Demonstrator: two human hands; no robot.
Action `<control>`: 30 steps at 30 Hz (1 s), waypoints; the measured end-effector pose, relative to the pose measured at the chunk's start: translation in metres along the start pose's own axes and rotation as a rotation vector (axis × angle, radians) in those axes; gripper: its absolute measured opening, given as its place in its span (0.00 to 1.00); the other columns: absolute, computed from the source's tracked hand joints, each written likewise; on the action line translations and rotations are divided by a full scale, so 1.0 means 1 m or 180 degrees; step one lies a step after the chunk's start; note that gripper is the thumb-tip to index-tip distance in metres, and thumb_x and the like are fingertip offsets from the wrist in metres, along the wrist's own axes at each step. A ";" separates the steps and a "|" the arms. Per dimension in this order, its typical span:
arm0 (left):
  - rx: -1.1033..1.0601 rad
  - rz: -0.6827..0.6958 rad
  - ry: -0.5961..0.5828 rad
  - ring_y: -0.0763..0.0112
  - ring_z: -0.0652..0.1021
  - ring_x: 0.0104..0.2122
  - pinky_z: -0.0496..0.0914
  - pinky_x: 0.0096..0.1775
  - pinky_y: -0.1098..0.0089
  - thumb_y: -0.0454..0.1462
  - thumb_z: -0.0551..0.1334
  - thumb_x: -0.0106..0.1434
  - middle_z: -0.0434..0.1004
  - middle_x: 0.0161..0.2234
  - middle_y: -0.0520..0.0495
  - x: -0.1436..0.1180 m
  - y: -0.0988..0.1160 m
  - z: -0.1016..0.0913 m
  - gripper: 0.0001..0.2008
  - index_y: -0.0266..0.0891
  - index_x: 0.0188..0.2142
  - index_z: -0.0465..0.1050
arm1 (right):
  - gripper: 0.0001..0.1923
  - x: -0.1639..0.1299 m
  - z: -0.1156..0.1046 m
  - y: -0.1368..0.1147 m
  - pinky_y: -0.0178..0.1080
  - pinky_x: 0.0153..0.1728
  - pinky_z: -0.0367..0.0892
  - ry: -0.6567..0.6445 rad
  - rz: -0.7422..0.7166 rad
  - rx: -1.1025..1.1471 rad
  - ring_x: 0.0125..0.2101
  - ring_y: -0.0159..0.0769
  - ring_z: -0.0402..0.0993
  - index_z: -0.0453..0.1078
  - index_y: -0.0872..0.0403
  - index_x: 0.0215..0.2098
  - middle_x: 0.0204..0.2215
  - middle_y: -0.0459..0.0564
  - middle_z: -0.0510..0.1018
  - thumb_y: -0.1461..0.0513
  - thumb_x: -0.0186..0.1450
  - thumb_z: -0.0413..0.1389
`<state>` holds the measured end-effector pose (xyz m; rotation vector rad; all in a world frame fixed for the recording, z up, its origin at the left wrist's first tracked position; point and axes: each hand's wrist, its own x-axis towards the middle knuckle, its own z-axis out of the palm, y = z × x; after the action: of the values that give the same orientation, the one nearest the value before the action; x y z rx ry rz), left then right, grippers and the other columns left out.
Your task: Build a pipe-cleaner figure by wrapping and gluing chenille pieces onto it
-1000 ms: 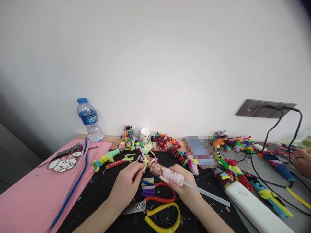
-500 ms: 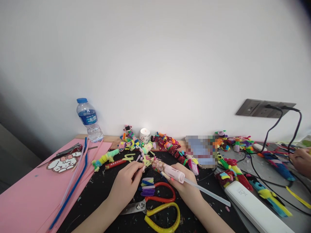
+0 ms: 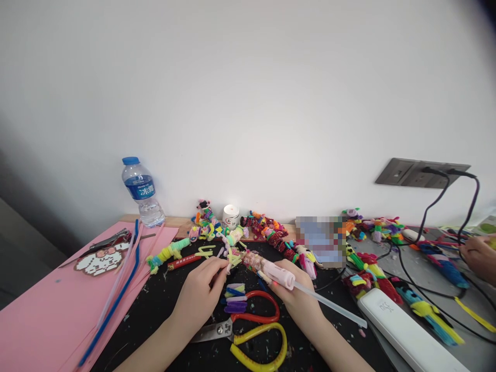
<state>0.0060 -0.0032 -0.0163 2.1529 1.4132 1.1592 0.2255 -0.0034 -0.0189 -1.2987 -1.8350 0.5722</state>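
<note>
My right hand (image 3: 292, 279) is wrapped round a pink hot glue gun (image 3: 281, 274). A translucent glue stick (image 3: 333, 305) juts from its back end, and its front points toward my left hand (image 3: 205, 284). The fingers of that hand are pinched on a small pale pipe-cleaner piece (image 3: 232, 258), partly hidden by the fingertips. Between my wrists lie scissors (image 3: 222, 329) with one red and one yellow handle. Just above them sit several short folded pipe-cleaner pieces (image 3: 235, 299) in purple, blue and pale yellow.
Pipe-cleaner figures (image 3: 271, 232) line the wall side. A water bottle (image 3: 141, 191) stands at back left, by pink sheets (image 3: 58, 289) bearing long pipe cleaners (image 3: 127, 289). At right are a white power strip (image 3: 411, 330), black cables (image 3: 403, 268) and another person's hand (image 3: 480, 258).
Both hands stay almost where they were. The glue gun has shifted very slightly in my right hand; a dark blue bit now shows below it.
</note>
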 end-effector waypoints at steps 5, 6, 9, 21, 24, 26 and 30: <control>-0.0003 -0.0036 -0.0007 0.66 0.74 0.35 0.67 0.37 0.69 0.33 0.52 0.63 0.73 0.34 0.46 0.000 -0.001 -0.001 0.08 0.39 0.35 0.69 | 0.03 0.000 -0.001 0.001 0.33 0.27 0.63 0.0038 -0.0036 -0.0039 0.26 0.34 0.70 0.68 0.54 0.30 0.26 0.47 0.74 0.62 0.58 0.54; -0.0011 -0.0040 -0.0005 0.66 0.74 0.35 0.67 0.37 0.69 0.33 0.51 0.63 0.73 0.34 0.46 0.000 -0.001 -0.001 0.08 0.39 0.35 0.69 | 0.03 0.000 -0.001 0.001 0.33 0.27 0.63 0.0044 -0.0023 -0.0030 0.26 0.34 0.70 0.68 0.54 0.30 0.26 0.47 0.74 0.62 0.58 0.54; -0.0035 -0.0043 0.0012 0.66 0.73 0.35 0.66 0.37 0.69 0.33 0.52 0.63 0.73 0.34 0.47 0.000 -0.001 -0.001 0.08 0.39 0.35 0.69 | 0.04 0.000 -0.001 0.001 0.34 0.27 0.64 0.0057 0.0005 0.0028 0.27 0.35 0.70 0.68 0.54 0.30 0.26 0.47 0.74 0.61 0.59 0.54; -0.0021 0.0025 0.0063 0.65 0.74 0.34 0.68 0.37 0.67 0.33 0.51 0.63 0.74 0.34 0.45 0.000 -0.001 -0.001 0.08 0.39 0.35 0.69 | 0.06 0.002 -0.003 -0.004 0.35 0.27 0.64 0.0191 0.0155 -0.0346 0.27 0.37 0.71 0.70 0.55 0.30 0.26 0.48 0.75 0.61 0.58 0.52; -0.0003 -0.0051 0.0109 0.65 0.74 0.34 0.68 0.35 0.68 0.34 0.52 0.63 0.74 0.34 0.45 -0.001 -0.002 -0.001 0.08 0.39 0.35 0.69 | 0.07 0.003 -0.004 -0.002 0.35 0.29 0.64 0.0172 0.0189 -0.0543 0.29 0.37 0.72 0.70 0.53 0.34 0.29 0.47 0.75 0.61 0.58 0.53; 0.0004 -0.0100 0.0138 0.66 0.74 0.32 0.68 0.32 0.69 0.35 0.52 0.63 0.73 0.34 0.45 -0.001 -0.002 -0.001 0.08 0.39 0.35 0.69 | 0.09 0.004 -0.004 -0.001 0.35 0.31 0.64 0.0119 0.0092 -0.0636 0.31 0.37 0.72 0.70 0.53 0.37 0.31 0.48 0.75 0.63 0.58 0.53; -0.0007 -0.0186 0.0216 0.70 0.71 0.24 0.66 0.26 0.72 0.36 0.52 0.63 0.72 0.29 0.48 0.001 0.000 -0.001 0.08 0.38 0.35 0.69 | 0.16 0.004 -0.003 0.002 0.36 0.35 0.65 0.0045 -0.0061 -0.0767 0.37 0.40 0.71 0.68 0.51 0.44 0.37 0.49 0.74 0.64 0.57 0.53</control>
<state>0.0051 -0.0024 -0.0152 2.0747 1.4922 1.2222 0.2280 0.0008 -0.0170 -1.4354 -1.9479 0.3378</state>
